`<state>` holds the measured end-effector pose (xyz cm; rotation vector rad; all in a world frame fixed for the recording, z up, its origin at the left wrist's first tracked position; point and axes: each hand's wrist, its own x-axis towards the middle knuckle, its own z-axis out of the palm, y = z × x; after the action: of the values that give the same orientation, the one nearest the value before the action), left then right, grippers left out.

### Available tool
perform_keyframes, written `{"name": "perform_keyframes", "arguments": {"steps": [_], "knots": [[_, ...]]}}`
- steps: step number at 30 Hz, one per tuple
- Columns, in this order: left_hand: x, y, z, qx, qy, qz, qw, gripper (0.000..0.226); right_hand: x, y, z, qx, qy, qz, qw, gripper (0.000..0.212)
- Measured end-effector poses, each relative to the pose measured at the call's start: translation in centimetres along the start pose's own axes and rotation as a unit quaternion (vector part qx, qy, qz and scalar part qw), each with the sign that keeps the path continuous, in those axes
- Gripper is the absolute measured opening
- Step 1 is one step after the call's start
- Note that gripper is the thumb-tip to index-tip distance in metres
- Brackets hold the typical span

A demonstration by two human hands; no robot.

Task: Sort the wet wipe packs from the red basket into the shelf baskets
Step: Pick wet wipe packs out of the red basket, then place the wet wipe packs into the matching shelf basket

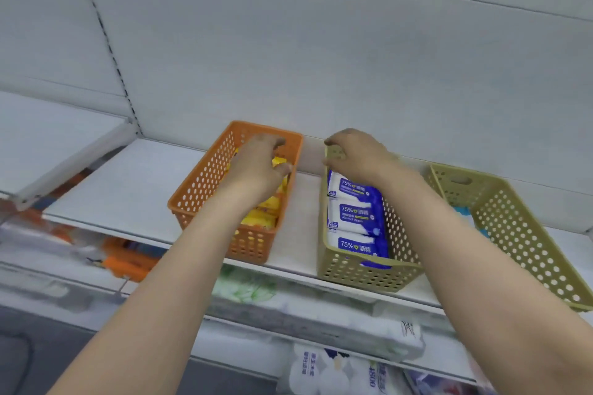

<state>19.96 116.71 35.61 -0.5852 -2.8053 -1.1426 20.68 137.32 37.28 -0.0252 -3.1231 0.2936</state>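
Note:
An orange basket (205,183) on the white shelf holds yellow wipe packs (266,208). My left hand (256,167) reaches into its far end, fingers curled round a yellow pack (279,161). To the right, an olive basket (353,272) holds blue and white alcohol wipe packs (356,215) in a row. My right hand (356,154) is over that basket's far end, fingers bent down over the rim; what they hold is hidden. The red basket is out of view.
A second olive basket (513,228) stands at the far right with something light blue inside. The white shelf (128,189) is bare left of the orange basket. Lower shelves carry tissue packs (337,372) and orange items (128,260).

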Motion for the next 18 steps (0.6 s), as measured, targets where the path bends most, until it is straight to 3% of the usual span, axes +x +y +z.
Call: {"name": "perform_keyframes", "arguments": {"steps": [5, 9, 14, 18], "knots": [[-4.1, -5.9, -8.9, 0.064, 0.108, -0.001, 0.992, 0.047, -0.3, -10.9, -2.6, 0.021, 0.099, -0.090, 0.991, 0.049], [-9.8, -13.4, -16.6, 0.117, 0.174, -0.012, 0.978, 0.042, -1.3, -22.1, -0.6, 0.056, 0.164, -0.156, 0.972, 0.047], [-18.6, -25.0, -24.9, 0.181, 0.230, -0.093, 0.952, 0.038, -2.0, -36.3, 6.4, 0.107, 0.138, -0.246, 0.953, 0.044], [-25.4, -34.0, -29.1, 0.205, 0.227, -0.187, 0.934, 0.036, -1.8, -47.3, 13.7, 0.128, 0.041, -0.314, 0.940, 0.045]]}}
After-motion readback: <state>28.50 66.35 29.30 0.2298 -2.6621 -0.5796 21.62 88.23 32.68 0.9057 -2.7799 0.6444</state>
